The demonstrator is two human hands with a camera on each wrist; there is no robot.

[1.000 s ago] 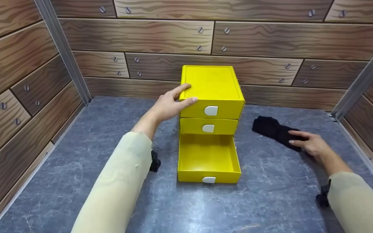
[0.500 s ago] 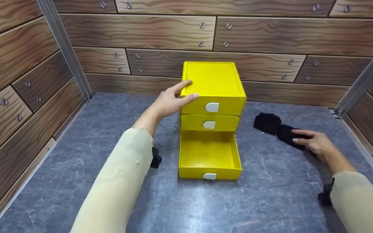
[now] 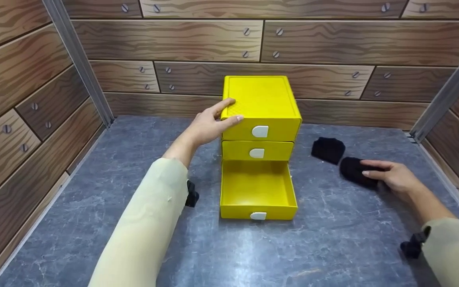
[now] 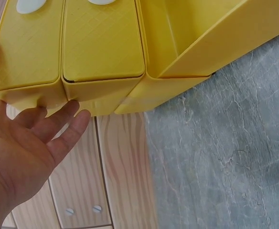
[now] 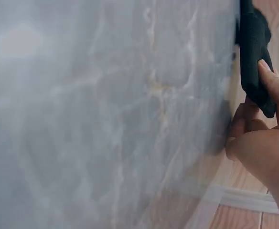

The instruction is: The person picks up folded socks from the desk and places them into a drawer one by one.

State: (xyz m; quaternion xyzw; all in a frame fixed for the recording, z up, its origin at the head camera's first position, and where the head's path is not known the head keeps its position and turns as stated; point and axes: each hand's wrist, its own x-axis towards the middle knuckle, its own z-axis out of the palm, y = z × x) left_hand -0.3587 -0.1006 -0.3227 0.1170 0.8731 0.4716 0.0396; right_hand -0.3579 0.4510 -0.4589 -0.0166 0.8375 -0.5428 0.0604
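Observation:
In the head view, my left hand (image 3: 207,126) rests at the top left edge of a yellow drawer unit (image 3: 265,97), thumb and index finger over the top. The left wrist view has its other fingers nearly straight along the unit's side. The bottom drawer (image 3: 257,212) is pulled out with nothing in it; the two drawers above are closed. On the right, my right hand (image 3: 399,179) pinches a folded black cloth (image 3: 353,170) between thumb and fingers. A second black cloth piece (image 3: 328,150) lies just behind and left of it, a narrow gap between them.
All this stands on a grey marbled table (image 3: 165,239). Wood-patterned panels (image 3: 197,42) wall in the back and sides, with metal posts (image 3: 80,65) at the corners. The drawer unit stands near the back panel, and its open drawer juts forward.
My right hand has moved slightly right with its black cloth, and a gap has opened between the two black pieces. The left hand keeps its place on the drawer unit.

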